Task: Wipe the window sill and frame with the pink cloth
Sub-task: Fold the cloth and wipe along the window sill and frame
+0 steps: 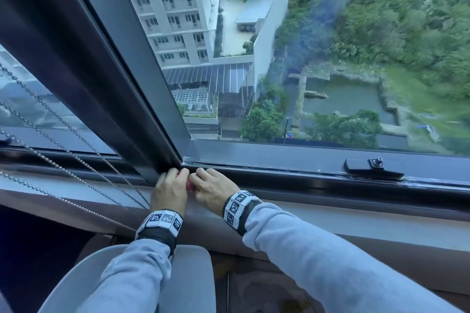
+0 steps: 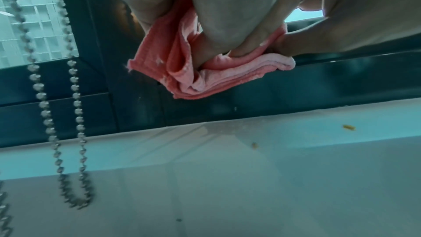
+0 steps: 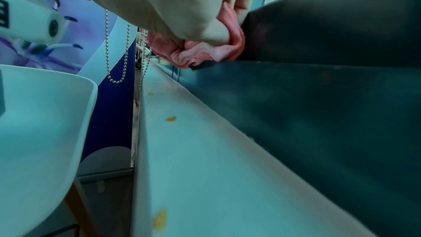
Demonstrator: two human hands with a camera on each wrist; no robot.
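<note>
Pink cloth (image 2: pixel 205 71), bunched and gripped by left hand (image 1: pixel 169 192) and right hand (image 1: pixel 212 192), pressed at frame (image 1: pixel 279 170) corner; sill (image 3: pixel 205 150) below, crumbs unwiped, judged outstanding.

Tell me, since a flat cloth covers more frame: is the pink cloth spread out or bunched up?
Bunched up. The pink cloth shows stacked folds, gripped by the left hand and right hand against the dark frame.

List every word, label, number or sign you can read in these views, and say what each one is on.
None: no readable word or number in any view.
Wrist bands: black-and-white square marker patterns, no letters.
Wall graphic: shapes only, no text.
Pink cloth: no label in view.
Window latch: no marking to be made out.
Buildings outside: any signs too small to read.
</note>
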